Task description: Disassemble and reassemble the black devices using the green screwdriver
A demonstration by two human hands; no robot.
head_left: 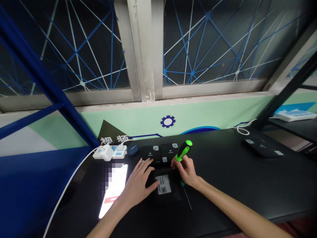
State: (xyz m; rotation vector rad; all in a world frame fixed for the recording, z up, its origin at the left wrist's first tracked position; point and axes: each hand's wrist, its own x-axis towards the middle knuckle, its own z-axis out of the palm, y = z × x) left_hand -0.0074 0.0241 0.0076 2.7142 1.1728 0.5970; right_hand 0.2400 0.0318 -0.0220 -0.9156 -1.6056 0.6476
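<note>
The left hand (137, 186) lies open on a black device (170, 195), while the right hand (186, 171) grips a green-handled screwdriver (183, 150) beside it.

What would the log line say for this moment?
left hand: on black box | right hand: holding green screwdriver | nearby: lit phone, power strip

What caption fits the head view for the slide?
Left hand on labelled black device, right hand gripping green-handled screwdriver.

place: indoor workshop | shows: black bench (223, 175), power strip (109, 152), screwdriver (183, 150)
</note>
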